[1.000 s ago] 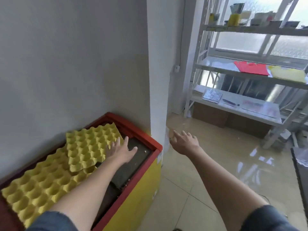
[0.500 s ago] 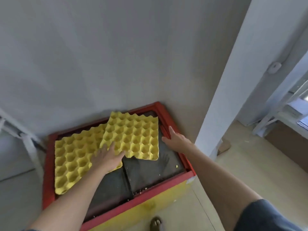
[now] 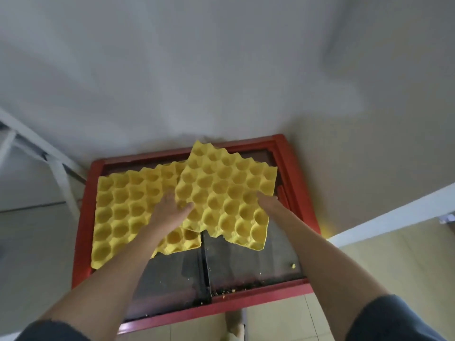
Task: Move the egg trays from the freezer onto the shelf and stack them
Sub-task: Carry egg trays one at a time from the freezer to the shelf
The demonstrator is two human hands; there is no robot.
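A pale grey wall (image 3: 221,70) fills the upper field; a tiled floor (image 3: 369,262) lies to the right, below a white skirting strip. Against the wall stands a chest freezer (image 3: 302,193) with a red frame and dark sliding glass lids (image 3: 251,264), seen from above; yellow crumbs are scattered along the near lid track. A white metal frame (image 3: 59,173) stands at far left, just beside the freezer.

Two yellow egg trays lie on the freezer top. The left egg tray (image 3: 118,212) rests flat on the left lid. The right egg tray (image 3: 229,193) overlaps the right edge of the left one and is tilted, its far corner raised towards the wall.

Both forearms reach forward from dark sleeves. The left hand (image 3: 172,210) lies at the near left edge of the right egg tray, thumb on top of the tray edge and fingers spread beneath or beside it; the grip appears to pinch the edge. The right hand (image 3: 268,203) meets the tray's right edge, its fingers hidden under the tray, so how far this grip has closed cannot be told.
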